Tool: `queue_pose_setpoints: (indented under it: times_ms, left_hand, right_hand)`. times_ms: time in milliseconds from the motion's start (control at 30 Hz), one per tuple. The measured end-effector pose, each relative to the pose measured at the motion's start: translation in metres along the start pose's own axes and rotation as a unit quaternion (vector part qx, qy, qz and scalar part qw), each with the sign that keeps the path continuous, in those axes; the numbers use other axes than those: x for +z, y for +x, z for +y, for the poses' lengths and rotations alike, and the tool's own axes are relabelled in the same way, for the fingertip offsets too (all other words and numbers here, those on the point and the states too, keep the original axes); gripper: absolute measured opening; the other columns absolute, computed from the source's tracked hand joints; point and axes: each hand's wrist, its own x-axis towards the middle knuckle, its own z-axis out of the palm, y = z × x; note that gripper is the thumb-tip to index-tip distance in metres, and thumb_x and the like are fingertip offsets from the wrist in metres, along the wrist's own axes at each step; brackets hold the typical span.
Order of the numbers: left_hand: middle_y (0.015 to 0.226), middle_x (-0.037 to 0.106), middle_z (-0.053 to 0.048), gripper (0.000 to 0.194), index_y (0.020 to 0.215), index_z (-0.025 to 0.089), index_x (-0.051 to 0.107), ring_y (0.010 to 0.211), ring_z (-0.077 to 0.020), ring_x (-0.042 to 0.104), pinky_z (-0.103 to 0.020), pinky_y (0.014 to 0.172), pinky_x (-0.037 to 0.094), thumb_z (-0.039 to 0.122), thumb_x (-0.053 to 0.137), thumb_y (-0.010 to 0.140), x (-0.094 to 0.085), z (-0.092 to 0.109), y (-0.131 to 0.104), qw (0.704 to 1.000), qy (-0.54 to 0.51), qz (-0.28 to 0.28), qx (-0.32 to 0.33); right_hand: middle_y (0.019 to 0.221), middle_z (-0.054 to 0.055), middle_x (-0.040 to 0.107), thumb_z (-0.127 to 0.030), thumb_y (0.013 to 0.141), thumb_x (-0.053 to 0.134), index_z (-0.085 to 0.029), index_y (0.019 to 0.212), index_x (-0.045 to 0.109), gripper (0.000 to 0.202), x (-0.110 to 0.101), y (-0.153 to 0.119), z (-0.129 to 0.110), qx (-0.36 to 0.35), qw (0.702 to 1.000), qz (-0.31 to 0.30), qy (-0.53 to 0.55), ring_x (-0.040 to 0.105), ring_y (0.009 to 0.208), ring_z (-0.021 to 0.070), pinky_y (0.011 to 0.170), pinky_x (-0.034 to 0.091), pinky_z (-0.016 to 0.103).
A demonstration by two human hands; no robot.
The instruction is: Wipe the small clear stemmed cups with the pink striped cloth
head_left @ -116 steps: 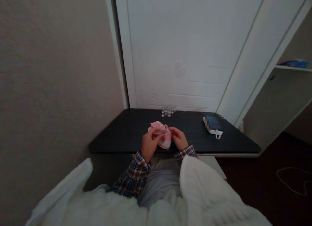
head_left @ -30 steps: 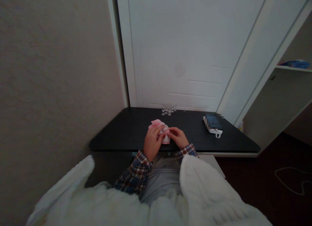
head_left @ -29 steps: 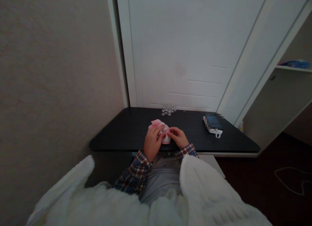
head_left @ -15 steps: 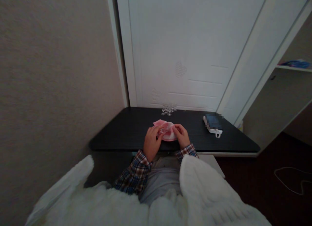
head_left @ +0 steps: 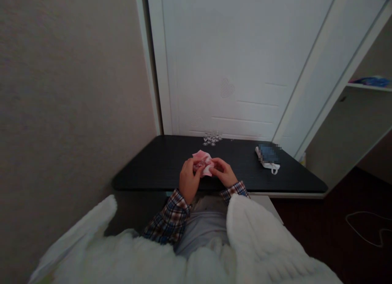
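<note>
Just above the front part of the dark tabletop, a pink and white cloth (head_left: 201,154) is bunched between my hands. In its folds shows a small clear glass (head_left: 200,164), partly hidden by fingers and cloth. My left hand (head_left: 189,178) closes on the glass from the left side. On the other side, the fingers of my right hand (head_left: 225,173) pinch the cloth against the glass. Further back, by the white panel, stand several small stemmed glasses (head_left: 212,138) in a tight cluster.
The black table (head_left: 153,165) has a white panel (head_left: 226,51) along its back edge. To the right lies a white pouch (head_left: 271,165) with a strap and a blurred dark item on top. A pale cable (head_left: 363,235) lies on the floor.
My right hand has moved left and drawn the cloth in, so it is now bunched close round the glass. The left hand stays nearly in place.
</note>
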Motion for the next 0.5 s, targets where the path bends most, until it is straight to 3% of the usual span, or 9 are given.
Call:
queue_pose_setpoints:
  times_ms: [167, 300, 500]
  left_hand:
    - [0.088, 0.057, -0.004, 0.010, 0.086, 0.018, 0.056, 0.086, -0.0179, 0.053, -0.031, 0.077, 0.044, 0.024, 0.052, 0.080, -0.0011, 0.0016, 0.0004, 0.999, 0.020, -0.019, 0.028]
    - [0.089, 0.058, -0.004, 0.012, 0.088, 0.018, 0.058, 0.087, -0.0180, 0.054, -0.031, 0.077, 0.045, 0.025, 0.053, 0.080, -0.0001, 0.0020, 0.0008, 0.999, 0.011, -0.021, 0.025]
    - [0.105, 0.056, -0.006, 0.040, 0.114, 0.020, 0.048, 0.094, -0.0175, 0.054, -0.030, 0.077, 0.048, 0.020, 0.058, 0.076, 0.0027, 0.0039, -0.0008, 0.999, -0.043, 0.009, 0.009]
  right_hand:
    - [0.079, 0.001, 0.058, -0.030, 0.067, 0.063, -0.019, 0.083, 0.060, 0.019, -0.0028, -0.0002, 0.0011, -0.032, 0.993, 0.069, -0.096, 0.054, 0.072, 0.0146, 0.062, 0.047, 0.025]
    - [0.077, 0.001, 0.057, -0.029, 0.068, 0.062, -0.020, 0.081, 0.061, 0.017, -0.0031, -0.0010, 0.0001, -0.040, 0.989, 0.080, -0.119, 0.053, 0.070, 0.0143, 0.060, 0.046, 0.024]
    - [0.073, 0.001, 0.057, -0.033, 0.068, 0.061, -0.018, 0.082, 0.058, 0.020, -0.0023, -0.0012, -0.0032, -0.008, 0.989, 0.135, -0.052, 0.051, 0.064, 0.0144, 0.050, 0.044, 0.023]
